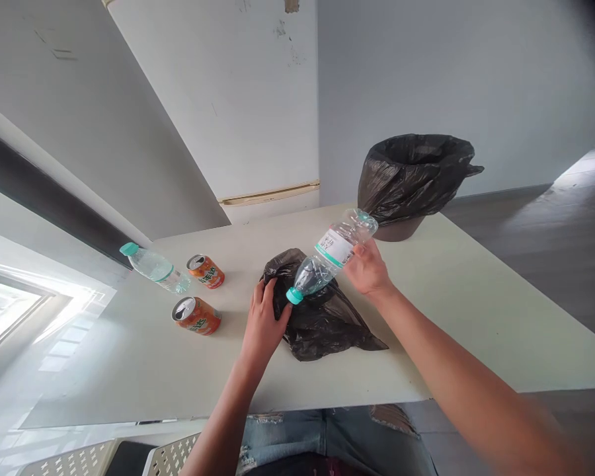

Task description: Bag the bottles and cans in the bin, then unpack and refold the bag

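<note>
My right hand (369, 270) grips a clear plastic bottle (333, 247) with a white and teal label, tilted so its teal cap points down and left. Below the bottle, a black plastic bag (322, 330) lies spread on the table. My left hand (264, 317) has its fingers curled over the left rim of that bag, the thumb close to the bottle's cap. To the left stand an orange can (205, 271) and a second orange can (197, 316), both with opened tops. Behind them, another clear bottle (156, 268) with a teal cap leans to the left.
A bin lined with a black bag (416, 178) stands at the table's back right. The pale table (451, 317) spans the view, with a white fridge-like panel (258, 99) behind it. Perforated beige baskets (171, 457) sit below the front left edge.
</note>
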`<state>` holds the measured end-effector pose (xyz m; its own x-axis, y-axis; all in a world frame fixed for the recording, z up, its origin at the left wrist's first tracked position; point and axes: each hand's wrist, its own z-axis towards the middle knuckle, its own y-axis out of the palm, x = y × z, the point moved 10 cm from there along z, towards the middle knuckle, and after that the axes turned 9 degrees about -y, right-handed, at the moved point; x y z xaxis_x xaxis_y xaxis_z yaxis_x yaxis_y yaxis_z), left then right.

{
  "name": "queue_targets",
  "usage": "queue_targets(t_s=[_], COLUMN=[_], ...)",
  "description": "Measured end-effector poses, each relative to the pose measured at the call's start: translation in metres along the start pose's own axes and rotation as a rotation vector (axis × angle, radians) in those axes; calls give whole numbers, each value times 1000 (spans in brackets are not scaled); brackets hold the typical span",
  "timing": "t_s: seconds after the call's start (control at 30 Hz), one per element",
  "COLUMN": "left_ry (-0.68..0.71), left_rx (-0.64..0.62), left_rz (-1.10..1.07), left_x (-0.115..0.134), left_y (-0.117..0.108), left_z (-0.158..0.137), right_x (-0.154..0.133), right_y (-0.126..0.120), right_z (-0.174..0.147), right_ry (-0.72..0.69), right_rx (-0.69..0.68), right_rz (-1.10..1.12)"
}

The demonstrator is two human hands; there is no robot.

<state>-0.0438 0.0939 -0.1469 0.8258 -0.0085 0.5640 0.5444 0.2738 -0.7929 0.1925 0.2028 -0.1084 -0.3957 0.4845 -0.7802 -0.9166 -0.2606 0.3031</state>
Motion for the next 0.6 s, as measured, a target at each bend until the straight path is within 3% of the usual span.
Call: queue_targets(t_s=[0.13, 0.33, 0.47, 0.6], left_ry=[27, -57, 64, 120], left_rx=[46, 75, 143, 189], left_rz=[-73, -268, -492, -596], left_x=[6, 21, 47, 64], left_y=[-7, -29, -56, -74], left_z=[-1, 0, -4, -9], right_x=[4, 14, 19, 20], right_y=[9, 27, 49, 67], right_z=[-1, -10, -22, -31], right_ry=[37, 113, 170, 156], right_rx=[-30, -66, -248, -435], right_rz=[-38, 172, 231, 134])
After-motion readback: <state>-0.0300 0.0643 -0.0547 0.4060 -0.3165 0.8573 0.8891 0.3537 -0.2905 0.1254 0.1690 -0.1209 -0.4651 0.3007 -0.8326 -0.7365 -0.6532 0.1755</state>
